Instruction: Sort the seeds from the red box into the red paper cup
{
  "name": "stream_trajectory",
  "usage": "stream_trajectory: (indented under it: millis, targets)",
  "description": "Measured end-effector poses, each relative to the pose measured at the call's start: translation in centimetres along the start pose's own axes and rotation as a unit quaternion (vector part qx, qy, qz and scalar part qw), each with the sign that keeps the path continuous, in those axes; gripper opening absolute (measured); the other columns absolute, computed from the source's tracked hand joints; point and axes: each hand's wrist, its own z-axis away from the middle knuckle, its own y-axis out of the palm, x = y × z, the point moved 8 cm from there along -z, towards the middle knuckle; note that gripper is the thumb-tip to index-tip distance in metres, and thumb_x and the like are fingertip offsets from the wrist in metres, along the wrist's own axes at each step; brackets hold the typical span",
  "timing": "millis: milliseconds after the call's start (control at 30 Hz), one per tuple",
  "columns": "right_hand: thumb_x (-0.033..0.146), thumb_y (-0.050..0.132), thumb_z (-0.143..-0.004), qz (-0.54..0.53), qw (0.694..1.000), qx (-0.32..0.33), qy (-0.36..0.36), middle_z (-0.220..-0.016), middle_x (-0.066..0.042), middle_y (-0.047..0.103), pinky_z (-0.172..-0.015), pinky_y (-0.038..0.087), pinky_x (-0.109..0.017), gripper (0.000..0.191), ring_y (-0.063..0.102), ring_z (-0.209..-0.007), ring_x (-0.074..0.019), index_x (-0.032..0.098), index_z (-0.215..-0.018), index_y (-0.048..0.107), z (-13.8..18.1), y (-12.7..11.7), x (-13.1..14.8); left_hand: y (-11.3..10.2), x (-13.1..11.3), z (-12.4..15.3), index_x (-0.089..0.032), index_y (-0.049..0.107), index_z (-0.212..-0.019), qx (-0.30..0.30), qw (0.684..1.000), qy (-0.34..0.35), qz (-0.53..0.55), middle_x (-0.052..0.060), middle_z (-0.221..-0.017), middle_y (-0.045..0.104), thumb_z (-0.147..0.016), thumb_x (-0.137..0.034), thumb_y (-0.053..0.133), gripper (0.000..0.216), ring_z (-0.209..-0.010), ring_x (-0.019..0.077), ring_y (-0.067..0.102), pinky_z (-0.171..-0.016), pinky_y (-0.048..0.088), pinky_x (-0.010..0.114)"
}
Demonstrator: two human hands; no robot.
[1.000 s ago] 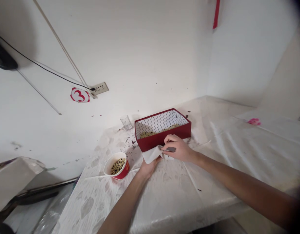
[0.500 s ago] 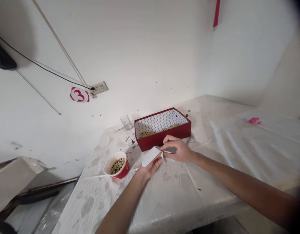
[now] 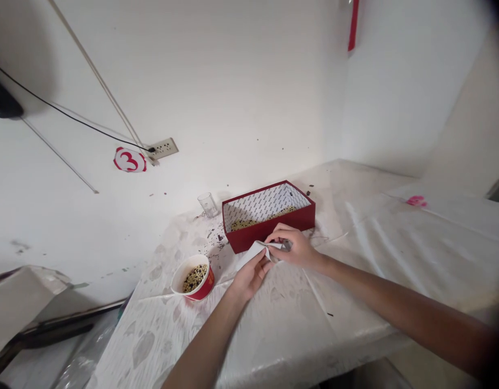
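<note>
A piece of white paper (image 3: 252, 253), partly folded, is pinched between both of my hands just in front of the box. My left hand (image 3: 251, 276) grips it from below and to the left, thumb on top. The fingers of my right hand (image 3: 293, 247) close on its right part. Behind them stands a dark red box (image 3: 271, 226) with a patterned white lining and pale and black beads in its bottom. To the left of my left hand sits a red and white paper bowl (image 3: 204, 286), partly filled with similar beads (image 3: 195, 277).
A small clear glass (image 3: 208, 205) stands tilted-looking by the wall, left of the box. Dark scraps (image 3: 219, 237) lie scattered between bowl and box. A pink flower shape (image 3: 417, 201) is on the plastic-covered table (image 3: 285, 335) at right. A wall socket (image 3: 165, 147) holds a plugged cable.
The paper's left flap has turned from facing up flat to a steeper, narrower fold, with my left thumb now on it. Both hands stay at nearly the same place. The view shifts slightly.
</note>
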Motion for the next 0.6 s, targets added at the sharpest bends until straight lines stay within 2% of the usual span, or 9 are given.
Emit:
stream_trajectory:
  millis: [133, 267, 433, 600]
  targets:
    - [0.018, 0.066, -0.085, -0.015, 1.000, 0.014, -0.021, -0.089, -0.003, 0.059, -0.068, 0.049, -0.030, 0.019, 0.059, -0.079, -0.0150, 0.024, -0.101, 0.073, 0.4, 0.5, 1.1, -0.7, 0.1, -0.2, -0.013, 0.072, -0.099, -0.018, 0.999, 0.008, 0.029, 0.007, -0.103, 0.074, -0.079, -0.008, 0.074, 0.022, -0.094, 0.0134, 0.069, -0.091, 0.056, 0.025]
    - [0.020, 0.067, -0.085, -0.008, 0.999, -0.007, -0.037, -0.090, -0.004, 0.060, -0.071, 0.050, -0.032, 0.020, 0.060, -0.082, -0.0167, 0.025, -0.103, 0.074, 0.6, 0.3, 1.6, -1.1, 0.1, -0.2, -0.013, 0.072, -0.098, -0.027, 0.999, 0.010, 0.029, 0.007, -0.100, 0.074, -0.078, -0.007, 0.074, 0.021, -0.093, 0.0137, 0.068, -0.089, 0.057, 0.025]
    - [0.026, 0.069, -0.087, -0.015, 1.000, -0.020, 0.019, -0.085, -0.003, 0.060, -0.067, 0.049, -0.031, 0.010, 0.059, -0.078, -0.0158, 0.025, -0.095, 0.074, 0.4, 0.0, 0.3, -0.3, 0.3, -0.2, -0.012, 0.072, -0.097, 0.021, 1.000, -0.008, 0.015, 0.007, -0.100, 0.072, -0.083, -0.015, 0.071, 0.014, -0.087, 0.0136, 0.066, -0.085, 0.058, 0.029]
    - [0.026, 0.067, -0.088, -0.016, 0.999, -0.025, 0.023, -0.086, -0.003, 0.060, -0.069, 0.049, -0.031, 0.010, 0.058, -0.078, -0.0156, 0.024, -0.096, 0.074, 0.3, -0.1, 0.2, -0.5, 0.7, -0.1, -0.011, 0.072, -0.096, 0.006, 1.000, -0.017, 0.013, 0.005, -0.094, 0.071, -0.082, -0.014, 0.072, 0.014, -0.081, 0.0117, 0.064, -0.083, 0.058, 0.028]
